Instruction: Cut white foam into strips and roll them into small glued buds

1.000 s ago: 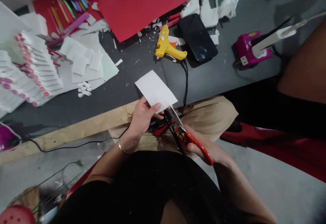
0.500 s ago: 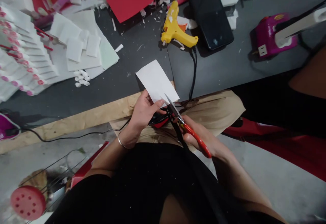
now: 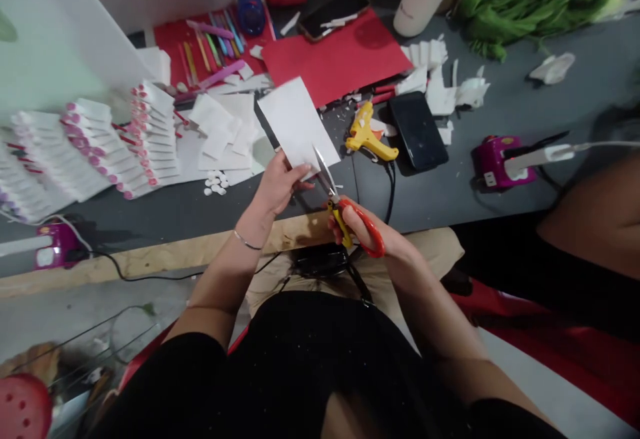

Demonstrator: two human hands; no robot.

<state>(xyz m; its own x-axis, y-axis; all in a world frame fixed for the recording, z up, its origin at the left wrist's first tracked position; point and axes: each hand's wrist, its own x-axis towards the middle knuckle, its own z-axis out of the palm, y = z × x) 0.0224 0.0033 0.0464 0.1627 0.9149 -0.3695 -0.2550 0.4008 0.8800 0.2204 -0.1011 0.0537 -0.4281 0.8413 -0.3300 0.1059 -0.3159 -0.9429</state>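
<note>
My left hand pinches the near edge of a white sheet of paper between thumb and fingers. The sheet is held up at the front of the table. In my right hand is a pair of scissors with red and yellow handles, its loops spread apart around thumb and fingers. The blades point away from me and lie at the paper's near right corner, close to my left fingertips. Whether they are cutting into it I cannot tell.
On the dark table lie a yellow glue gun, a black phone, a red sheet, small white paper pieces and rows of white rolled pieces with pink ends. A purple power adapter stands right. Another person's arm is beside me.
The view has tilted up, showing more of the table's back. Both hands, the paper and the scissors have moved forward over the table edge. The scissors' handles now look wider apart.
</note>
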